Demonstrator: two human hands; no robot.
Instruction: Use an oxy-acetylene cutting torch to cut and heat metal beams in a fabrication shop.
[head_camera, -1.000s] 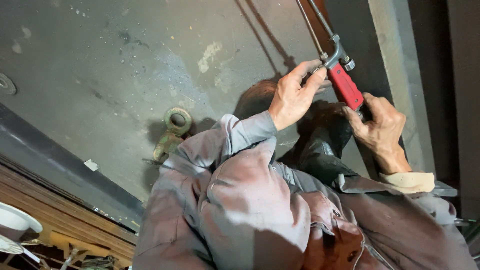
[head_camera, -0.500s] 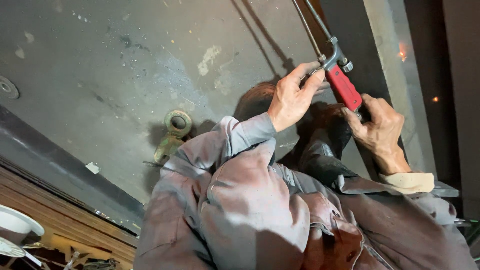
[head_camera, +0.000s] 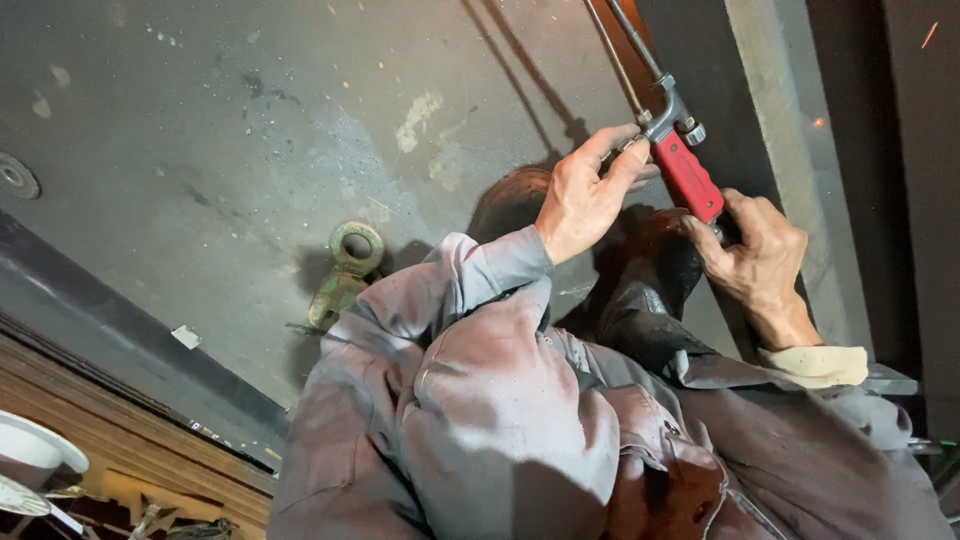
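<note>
Nearest, grey sleeves (head_camera: 480, 400) frame the work. The right hand (head_camera: 762, 262) wraps its fingers around the torch's red grip (head_camera: 688, 176) for control; the left hand (head_camera: 585, 192) pinches its metal head, steadying it. Beyond lies a steel plate (head_camera: 200, 150) with a lifting clamp (head_camera: 345, 270).

There was one view only, from the camera worn on the person's head, so no second view shared any of the scene. It looked down and forward along the person's own grey sleeves, very near them: the bent left arm filled the lower middle of the picture. Beyond the sleeves it faced a dark, stained metal surface (head_camera: 250, 130) that ran across the upper left. The left hand (head_camera: 583, 195) and right hand (head_camera: 760, 255) sat high and right of centre, close to the lens, around a red-handled torch (head_camera: 686, 172). The picture seemed tilted, perhaps with the head cocked; the right edge was too dark to read.
</note>
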